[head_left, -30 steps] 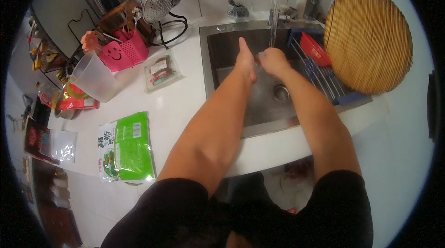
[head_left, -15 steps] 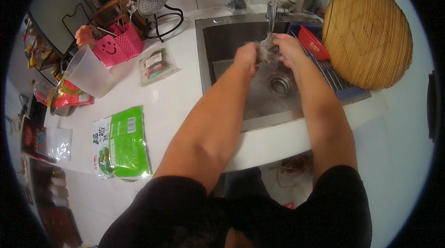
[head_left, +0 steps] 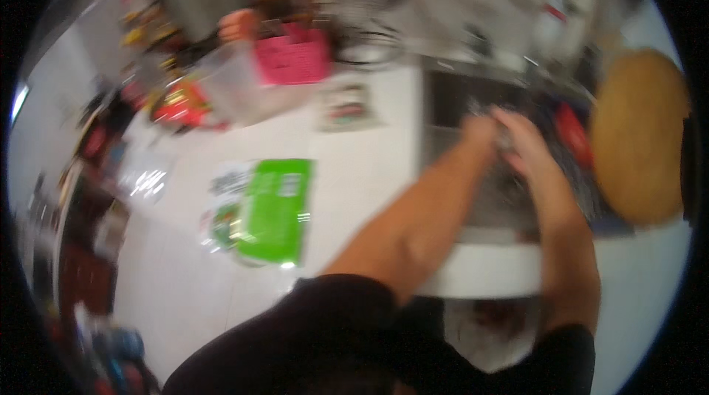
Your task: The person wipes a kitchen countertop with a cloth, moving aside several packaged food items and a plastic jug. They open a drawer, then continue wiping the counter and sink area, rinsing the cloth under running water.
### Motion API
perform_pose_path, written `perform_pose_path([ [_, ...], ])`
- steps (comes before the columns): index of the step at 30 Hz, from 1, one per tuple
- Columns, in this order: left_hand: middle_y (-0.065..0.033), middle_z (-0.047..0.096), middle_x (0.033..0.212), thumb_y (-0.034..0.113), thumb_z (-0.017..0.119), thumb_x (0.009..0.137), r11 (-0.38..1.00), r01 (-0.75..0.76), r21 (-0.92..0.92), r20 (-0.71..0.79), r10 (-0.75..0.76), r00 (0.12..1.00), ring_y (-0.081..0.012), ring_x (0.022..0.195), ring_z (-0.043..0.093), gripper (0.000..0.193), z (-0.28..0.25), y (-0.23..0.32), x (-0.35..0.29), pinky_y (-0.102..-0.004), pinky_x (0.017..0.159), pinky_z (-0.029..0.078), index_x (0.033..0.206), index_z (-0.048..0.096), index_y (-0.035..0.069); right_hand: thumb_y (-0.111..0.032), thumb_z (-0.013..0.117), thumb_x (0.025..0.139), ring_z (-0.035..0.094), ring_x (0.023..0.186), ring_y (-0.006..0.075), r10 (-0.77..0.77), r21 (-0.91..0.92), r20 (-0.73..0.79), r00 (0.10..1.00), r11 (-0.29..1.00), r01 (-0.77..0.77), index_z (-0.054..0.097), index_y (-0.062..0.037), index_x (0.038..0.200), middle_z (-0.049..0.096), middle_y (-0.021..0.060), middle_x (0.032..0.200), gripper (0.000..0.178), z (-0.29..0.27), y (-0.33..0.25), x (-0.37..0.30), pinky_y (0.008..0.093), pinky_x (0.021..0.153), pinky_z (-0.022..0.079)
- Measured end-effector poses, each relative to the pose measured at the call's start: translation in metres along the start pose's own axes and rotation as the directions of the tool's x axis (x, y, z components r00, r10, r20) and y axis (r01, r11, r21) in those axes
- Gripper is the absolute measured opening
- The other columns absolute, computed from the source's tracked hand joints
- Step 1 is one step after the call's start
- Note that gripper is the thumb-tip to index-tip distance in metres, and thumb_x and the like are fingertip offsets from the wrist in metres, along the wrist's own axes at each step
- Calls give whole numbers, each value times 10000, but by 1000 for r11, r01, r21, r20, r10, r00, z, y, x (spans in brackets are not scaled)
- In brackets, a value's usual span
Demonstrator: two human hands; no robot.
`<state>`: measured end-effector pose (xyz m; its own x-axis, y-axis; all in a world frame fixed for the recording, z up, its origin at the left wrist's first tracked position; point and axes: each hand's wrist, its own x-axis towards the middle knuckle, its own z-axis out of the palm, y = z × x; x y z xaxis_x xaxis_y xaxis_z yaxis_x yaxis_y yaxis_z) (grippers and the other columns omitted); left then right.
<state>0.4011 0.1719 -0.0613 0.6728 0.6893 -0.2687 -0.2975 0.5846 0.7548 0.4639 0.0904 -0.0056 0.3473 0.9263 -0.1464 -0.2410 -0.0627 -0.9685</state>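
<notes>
Both my hands are close together over the steel sink (head_left: 480, 235), and motion smears the view. My left hand (head_left: 481, 131) is closed, its fingers mostly hidden against my right hand (head_left: 523, 142). That right hand curls round from the other side. Between them shows a small greyish, shiny thing (head_left: 505, 139), too blurred to name. Behind the hands is the white tap (head_left: 550, 19) with a red band; whether water runs from it cannot be made out.
Right of the sink, a round bamboo mat (head_left: 639, 144) leans by a red bowl (head_left: 573, 135) on a dark rack. On the left counter lie a green-and-white packet (head_left: 275, 210) and a smaller packet (head_left: 347, 108), near a translucent jug (head_left: 233, 88) and a pink basket (head_left: 293, 59).
My view has swung left, so everything sits further right in the picture. My hands have drawn closer together; the running water that fell on them is no longer distinct.
</notes>
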Motion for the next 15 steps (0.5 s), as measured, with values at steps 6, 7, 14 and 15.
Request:
perform_pose_path([
  [6, -157, 353, 1484, 587, 583, 891, 971, 115, -211, 40, -109, 993, -362, 1335, 345, 745, 44, -28, 13, -607, 1026, 301, 1437, 407, 112, -380, 493, 998, 625, 1085, 303, -110, -801, -188, 976, 593, -87, 590, -6, 1257, 660, 133, 1186, 465, -101, 29, 83, 428, 921, 484],
  [7, -165, 314, 1541, 627, 569, 886, 967, 137, -214, 57, -128, 990, -374, 1390, 307, 810, 55, -34, 14, -629, 1065, 271, 1485, 377, 117, -436, 489, 1010, 595, 1178, 302, 20, -460, -190, 982, 881, -107, 551, -29, 1356, 623, 137, 1301, 538, -132, 30, 74, 420, 996, 457],
  [14, -140, 202, 1674, 847, 363, 873, 950, -117, -289, -123, 85, 989, -367, 1524, 183, 1050, 20, 3, 34, -656, 1158, 189, 1625, 195, 133, -665, 474, 982, 269, 1499, 308, -37, -197, 103, 994, 979, 57, 239, -107, 1612, 244, 124, 1659, 873, 17, 12, -12, 482, 1190, 268],
  [15, -142, 200, 1674, 852, 356, 870, 955, -108, -277, -123, 76, 989, -364, 1524, 184, 1056, 22, 4, 34, -645, 1162, 192, 1627, 188, 134, -686, 479, 969, 274, 1495, 316, 40, -163, 67, 997, 986, -28, 223, -104, 1614, 252, 128, 1655, 906, 1, 12, -2, 486, 1188, 271],
])
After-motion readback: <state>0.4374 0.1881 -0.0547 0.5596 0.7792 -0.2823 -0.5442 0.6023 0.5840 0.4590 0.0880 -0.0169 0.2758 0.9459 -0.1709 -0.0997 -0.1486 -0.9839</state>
